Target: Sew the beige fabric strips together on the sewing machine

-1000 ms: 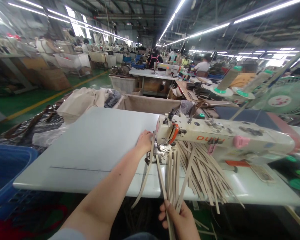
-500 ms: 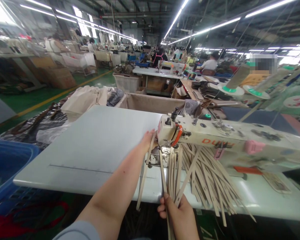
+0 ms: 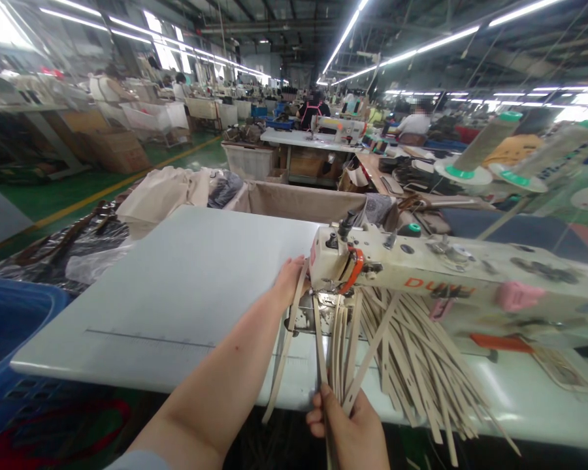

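My left hand [image 3: 289, 279] reaches across the white table [image 3: 176, 287] to the needle end of a cream sewing machine [image 3: 445, 267]. Its fingers are hidden beside the machine head, touching a beige strap [image 3: 287, 346] that hangs over the table's front edge. My right hand [image 3: 350, 431] is below the table edge, closed on a few of the beige straps [image 3: 343, 352] that run up under the presser foot. A large fan of similar straps [image 3: 416, 365] lies spread under the machine arm.
A blue crate [image 3: 14, 320] sits at lower left. Beige and dark fabric piles [image 3: 166, 189] lie behind the table. Thread cones [image 3: 485, 140] stand at right. Other workers sit at sewing stations [image 3: 323, 127] in the background.
The view has shifted slightly; both hands stay almost where they were, the left at the machine head, the right gripping the straps a little lower in the picture.
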Motion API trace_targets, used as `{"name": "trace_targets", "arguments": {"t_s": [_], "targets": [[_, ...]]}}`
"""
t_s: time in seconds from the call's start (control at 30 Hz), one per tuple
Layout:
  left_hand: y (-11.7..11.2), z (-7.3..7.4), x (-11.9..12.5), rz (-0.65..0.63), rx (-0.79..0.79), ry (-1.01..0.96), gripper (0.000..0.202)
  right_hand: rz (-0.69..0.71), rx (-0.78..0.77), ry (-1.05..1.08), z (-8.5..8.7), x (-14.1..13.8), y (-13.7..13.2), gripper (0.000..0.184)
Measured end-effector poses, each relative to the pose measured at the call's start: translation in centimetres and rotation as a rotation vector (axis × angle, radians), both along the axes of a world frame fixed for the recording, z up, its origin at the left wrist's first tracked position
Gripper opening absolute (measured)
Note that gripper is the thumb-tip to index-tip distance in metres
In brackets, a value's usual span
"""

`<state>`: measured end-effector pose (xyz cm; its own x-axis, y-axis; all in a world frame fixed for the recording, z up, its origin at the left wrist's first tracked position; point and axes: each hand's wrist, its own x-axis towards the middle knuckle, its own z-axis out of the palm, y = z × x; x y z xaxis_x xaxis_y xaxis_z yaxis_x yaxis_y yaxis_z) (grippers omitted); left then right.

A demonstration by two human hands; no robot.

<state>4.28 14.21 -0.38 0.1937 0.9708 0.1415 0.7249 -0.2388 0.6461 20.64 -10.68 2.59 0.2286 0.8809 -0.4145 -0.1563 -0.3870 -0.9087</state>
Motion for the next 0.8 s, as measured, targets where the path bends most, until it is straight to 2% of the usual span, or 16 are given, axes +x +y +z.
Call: {"name": "trace_targets", "arguments": {"t_s": [0.1, 0.47, 0.8], "targets": [[-0.13, 0.25, -0.09, -0.002, 0.008, -0.030, 0.042, 0.002, -0.007, 0.003, 0.00, -0.02, 0.10, 0.065], [-0.32, 0.42, 0.07, 0.015, 0.006, 0.004, 0.022, 0.005, -0.011, -0.023, 0.55, -0.15, 0.20, 0.065], [-0.30, -0.21, -0.05, 0.023, 0.051, -0.033, 0.024, 0.019, -0.020, -0.018, 0.22, 0.08, 0.26, 0.068]]}}
